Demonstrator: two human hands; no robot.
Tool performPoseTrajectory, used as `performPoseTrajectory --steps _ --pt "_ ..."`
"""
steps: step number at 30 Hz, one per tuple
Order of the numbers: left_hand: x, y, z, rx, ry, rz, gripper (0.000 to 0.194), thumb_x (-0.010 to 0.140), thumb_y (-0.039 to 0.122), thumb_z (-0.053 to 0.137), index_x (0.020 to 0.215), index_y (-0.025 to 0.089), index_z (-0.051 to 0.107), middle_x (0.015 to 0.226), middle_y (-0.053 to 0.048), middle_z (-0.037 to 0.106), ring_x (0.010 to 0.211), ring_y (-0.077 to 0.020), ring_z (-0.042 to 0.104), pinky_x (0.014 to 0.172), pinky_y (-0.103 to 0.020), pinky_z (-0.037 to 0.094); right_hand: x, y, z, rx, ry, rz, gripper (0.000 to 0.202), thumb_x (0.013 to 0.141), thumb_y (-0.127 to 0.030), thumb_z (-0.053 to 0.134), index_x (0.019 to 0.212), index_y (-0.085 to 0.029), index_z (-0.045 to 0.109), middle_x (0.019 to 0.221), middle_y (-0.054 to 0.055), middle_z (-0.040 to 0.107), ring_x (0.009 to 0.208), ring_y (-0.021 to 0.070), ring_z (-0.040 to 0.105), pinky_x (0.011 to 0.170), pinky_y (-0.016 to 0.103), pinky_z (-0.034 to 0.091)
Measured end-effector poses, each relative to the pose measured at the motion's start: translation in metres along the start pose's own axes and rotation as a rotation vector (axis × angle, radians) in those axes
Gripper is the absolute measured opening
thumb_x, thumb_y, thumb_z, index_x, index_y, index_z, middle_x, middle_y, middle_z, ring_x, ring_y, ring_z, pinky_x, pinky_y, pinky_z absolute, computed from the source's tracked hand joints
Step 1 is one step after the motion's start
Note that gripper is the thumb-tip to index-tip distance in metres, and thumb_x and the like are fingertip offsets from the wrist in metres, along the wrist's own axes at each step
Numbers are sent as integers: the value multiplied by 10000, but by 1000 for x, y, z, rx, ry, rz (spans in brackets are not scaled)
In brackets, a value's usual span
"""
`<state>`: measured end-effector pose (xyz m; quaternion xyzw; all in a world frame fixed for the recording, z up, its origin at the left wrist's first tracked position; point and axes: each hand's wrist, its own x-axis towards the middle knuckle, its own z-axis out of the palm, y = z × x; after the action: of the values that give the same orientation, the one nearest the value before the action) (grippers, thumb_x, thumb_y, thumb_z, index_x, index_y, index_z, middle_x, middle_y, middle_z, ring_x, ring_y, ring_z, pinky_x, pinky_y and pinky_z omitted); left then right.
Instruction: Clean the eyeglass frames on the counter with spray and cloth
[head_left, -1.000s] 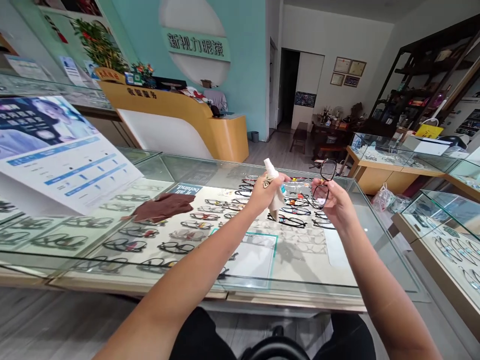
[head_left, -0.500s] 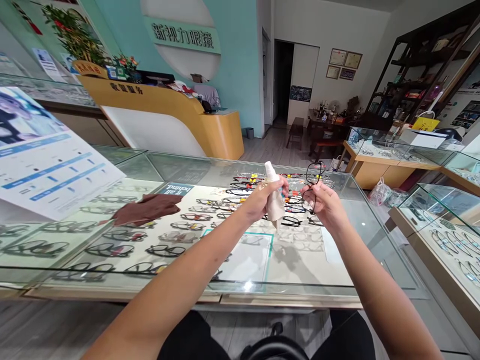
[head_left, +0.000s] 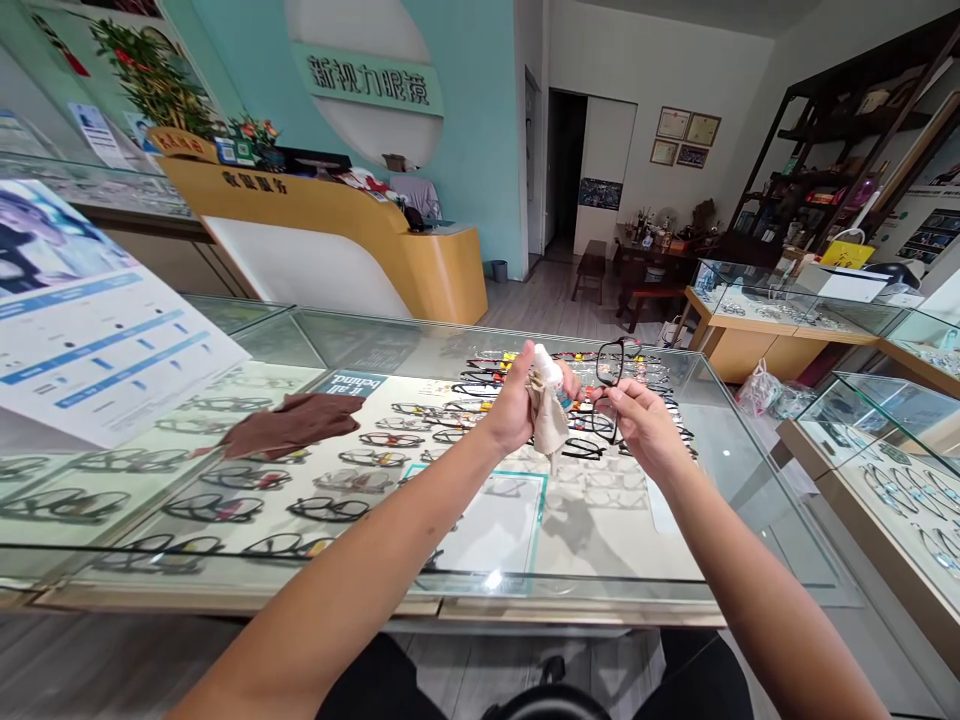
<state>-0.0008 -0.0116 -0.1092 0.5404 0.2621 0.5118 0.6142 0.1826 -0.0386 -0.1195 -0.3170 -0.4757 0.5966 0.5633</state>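
My left hand (head_left: 516,405) is wrapped round a small bottle with a white spray top (head_left: 546,368), its nozzle end tilted toward the right. A pale cloth (head_left: 551,428) hangs down from the same grip, under the bottle. Dark-framed eyeglasses (head_left: 611,364) are pinched in my right hand (head_left: 641,415), held upright with one lens above the other. The bottle and the glasses are close together but apart, both above the glass display counter (head_left: 600,555). A brown cloth (head_left: 296,424) lies crumpled on the counter, left of my hands.
Rows of eyeglasses (head_left: 330,507) lie inside the counter under its glass. A calendar (head_left: 112,330) stands on the counter at the left. To the right is another glass display case (head_left: 900,480). A wooden reception desk (head_left: 442,270) stands beyond the counter.
The bottle has tipped from nearly upright toward the right, and my left thumb has risen beside its top. My right hand has turned the glasses and moved them slightly left.
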Motion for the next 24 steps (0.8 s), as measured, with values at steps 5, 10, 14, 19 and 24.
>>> performPoseTrajectory --steps 5,10,14,19,24 --pt "-1 -8 -4 235 46 97 771 720 972 559 640 206 613 675 -54 558 588 -178 463 566 -343 359 -1 4 -1 -69 -32 -9 465 638 -597 960 727 -256 657 828 20 801 905 209 718 933 355 511" --pt "-4 -10 0 556 170 205 569 793 741 646 623 214 512 611 -1 467 628 -168 406 619 -316 328 -2 8 -1 -141 -70 -2 476 650 -613 946 752 -258 647 781 9 782 855 208 696 830 338 491" --pt "-4 -12 -2 575 209 229 535 817 708 595 629 216 504 617 -3 459 621 -167 398 615 -314 315 -3 9 0 -159 -90 -7 455 673 -601 935 748 -257 648 795 9 784 859 203 690 817 331 492" --pt "-3 -10 -4 552 164 236 593 835 778 542 642 218 505 617 4 432 583 -155 352 583 -308 292 -3 5 1 -108 -73 -8 454 663 -599 939 743 -254 655 807 12 792 827 186 671 804 316 489" --pt "-4 -11 -4 666 72 216 552 828 737 561 641 220 509 621 -6 484 632 -183 430 633 -316 321 -1 0 0 5 -1 -8 434 656 -574 939 773 -253 672 887 31 802 837 196 685 805 322 508"
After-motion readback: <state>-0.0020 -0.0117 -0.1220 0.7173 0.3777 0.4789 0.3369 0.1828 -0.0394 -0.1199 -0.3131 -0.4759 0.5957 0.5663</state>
